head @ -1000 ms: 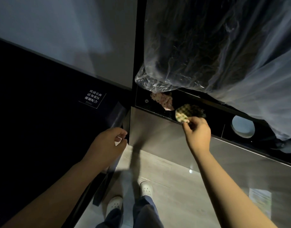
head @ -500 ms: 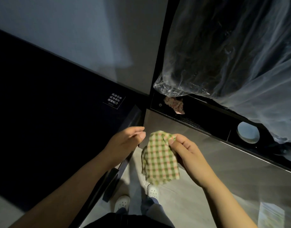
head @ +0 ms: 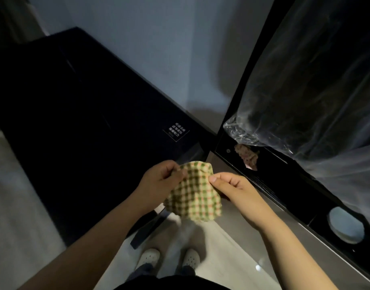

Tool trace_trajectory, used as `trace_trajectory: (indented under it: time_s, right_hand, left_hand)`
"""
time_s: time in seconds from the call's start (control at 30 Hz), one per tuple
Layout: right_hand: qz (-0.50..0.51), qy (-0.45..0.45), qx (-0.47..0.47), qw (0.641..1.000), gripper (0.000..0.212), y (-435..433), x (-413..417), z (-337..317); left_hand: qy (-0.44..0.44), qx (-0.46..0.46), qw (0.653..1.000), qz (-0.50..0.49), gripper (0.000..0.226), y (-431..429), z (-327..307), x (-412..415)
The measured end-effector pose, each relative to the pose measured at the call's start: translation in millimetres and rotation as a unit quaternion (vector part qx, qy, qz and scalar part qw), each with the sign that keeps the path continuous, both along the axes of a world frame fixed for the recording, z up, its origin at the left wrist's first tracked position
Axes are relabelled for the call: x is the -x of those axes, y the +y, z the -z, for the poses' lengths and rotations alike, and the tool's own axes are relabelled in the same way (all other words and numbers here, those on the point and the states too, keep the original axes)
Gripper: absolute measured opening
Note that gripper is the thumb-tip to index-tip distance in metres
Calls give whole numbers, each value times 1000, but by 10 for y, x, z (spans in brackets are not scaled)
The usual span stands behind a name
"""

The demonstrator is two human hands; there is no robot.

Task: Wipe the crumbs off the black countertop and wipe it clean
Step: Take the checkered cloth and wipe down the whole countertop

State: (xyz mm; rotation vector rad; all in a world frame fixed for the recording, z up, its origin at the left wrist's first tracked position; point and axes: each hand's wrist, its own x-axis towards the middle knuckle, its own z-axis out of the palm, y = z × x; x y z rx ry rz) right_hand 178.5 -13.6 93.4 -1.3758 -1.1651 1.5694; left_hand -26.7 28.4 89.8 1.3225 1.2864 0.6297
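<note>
Just off the near corner of the black surface, a checked cloth is pinched by fingers of the left hand and right hand, and crumbs, unseen on that dark surface, could be missed.

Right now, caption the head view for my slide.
Left hand and right hand pinch the top edge of a green checked cloth, held up near the black countertop.
</note>
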Motion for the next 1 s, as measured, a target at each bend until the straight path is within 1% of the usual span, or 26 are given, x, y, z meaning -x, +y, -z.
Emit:
trace_trajectory:
  time_s: [0.07,0.1,0.17,0.2,0.23,0.27,0.3,0.37,0.4,0.43,0.5,0.53,0.6,0.63,0.7,0.73,0.77,0.8,0.87,0.9,1.0]
  right_hand:
    - [-17,-11,-7,1000,20,30,-23,-2]
    - [-16,-3,-6,1000,20,48,-21,4]
    - [7,29,16,999,26,64,19,-14]
    - [16,33,18,999,28,72,46,-32]
    - [19,20,7,1000,29,80,78,-44]
    - [16,2,-12,1000,28,90,115,-60]
    - [10,-16,-35,999,28,103,150,-65]
    - [-6,-44,-75,996,26,147,230,-75]
    - [-12,-52,-86,995,26,166,281,-95]
    - [-16,-56,-91,994,29,187,329,-100]
    - [-17,-67,-96,993,33,223,429,-110]
    - [-15,-87,-102,991,30,237,477,-117]
    - [5,-165,-132,977,21,264,574,-134]
    - [26,-214,-157,964,19,274,627,-142]
    - [60,-319,-222,920,17,300,755,-165]
    - [57,-351,-238,904,16,307,854,-172]
    - [46,-354,-236,904,16,314,980,-159]
    - [33,-326,-220,919,15,317,1134,-138]
    - [40,-236,-177,955,11,328,1480,-79]
    - [67,-192,-160,966,9,349,1643,-48]
    - [157,-64,-85,982,12,462,1979,77]
  left_hand:
    - [18,-27,999,-39,21,-27,14,-8]
    - [45,-44,997,-47,20,-41,24,-4]
    - [138,-93,984,-58,27,-78,42,27]
    - [166,-122,976,-70,31,-102,28,39]
    - [171,-143,971,-82,32,-130,-7,40]
    - [149,-146,974,-89,29,-156,-53,41]
    - [103,-122,983,-86,27,-174,-97,34]
    - [8,-50,997,-50,29,-193,-141,25]
    - [-9,-34,999,-34,31,-193,-140,32]
    - [-12,-32,999,-29,27,-179,-131,49]
    - [2,-37,998,-59,9,-109,-99,141]
    - [12,-37,997,-73,7,-73,-85,212]
    - [52,-62,994,-75,12,2,-71,391]
    - [81,-87,991,-68,14,39,-83,495]
    - [133,-125,981,-61,19,120,-117,714]
    - [146,-125,979,-64,22,167,-129,812]
    - [148,-111,980,-70,26,222,-124,902]
    - [118,-75,987,-85,27,281,-122,985]
    - [-18,41,993,-113,22,383,-130,1112]
    - [-83,92,986,-112,19,431,-137,1168]
    - [-192,181,961,-81,23,581,-133,1356]
